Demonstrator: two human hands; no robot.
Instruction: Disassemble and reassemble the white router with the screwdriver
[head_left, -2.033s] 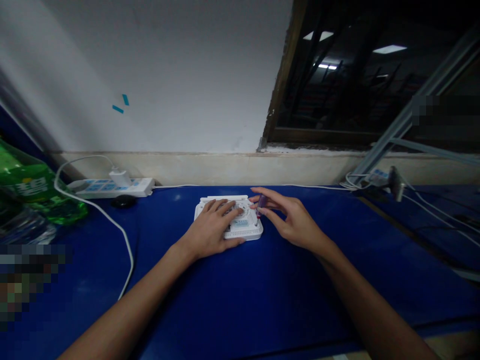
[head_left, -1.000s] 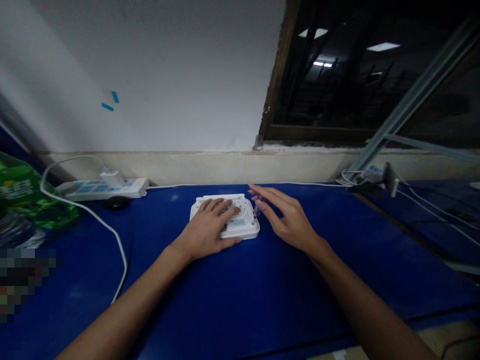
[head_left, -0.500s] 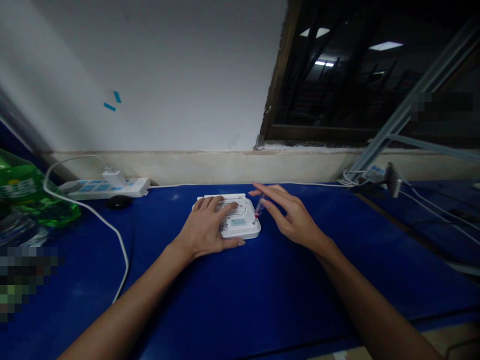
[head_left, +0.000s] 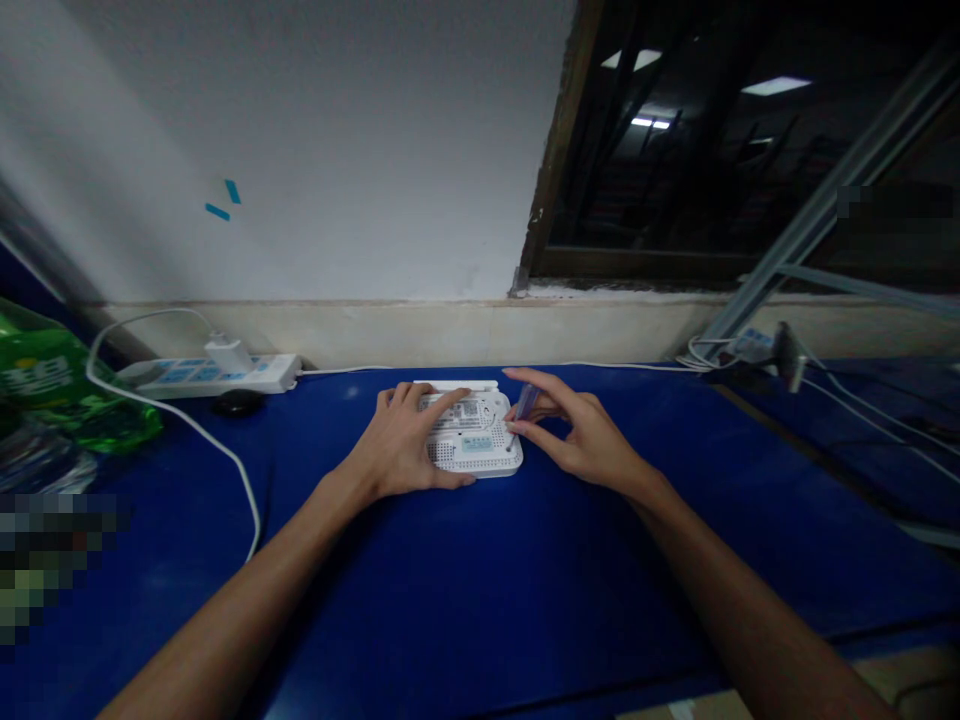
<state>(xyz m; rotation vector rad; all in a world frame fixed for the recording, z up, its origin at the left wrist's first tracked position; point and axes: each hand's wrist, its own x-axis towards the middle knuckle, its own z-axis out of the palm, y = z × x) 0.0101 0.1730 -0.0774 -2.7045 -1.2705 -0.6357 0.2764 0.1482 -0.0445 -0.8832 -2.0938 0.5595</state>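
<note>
A white router (head_left: 489, 461) lies underside up on the blue table, showing vent holes, labels and an antenna bar along its back edge. My left hand (head_left: 401, 445) grips it from the left, thumb along the front side and fingers reaching over the top. Between the thumb and fingers of my right hand (head_left: 585, 432) is a small screwdriver with a clear purplish handle (head_left: 527, 401). It is tilted, and its shaft points down at the router's front right corner, where the tip appears to meet a hole.
At the back left stand a white power strip (head_left: 274, 373) with a plugged-in charger (head_left: 228, 354), a black mouse (head_left: 238, 402) and a green bottle (head_left: 45, 375). A white cable (head_left: 217, 450) curves across the left side. Metal bars (head_left: 795, 220) and more cables are at the right.
My left hand has shifted slightly left and its fingers have spread, uncovering more of the labels. My right fingers have closed lower around the screwdriver, which stays at the same corner.
</note>
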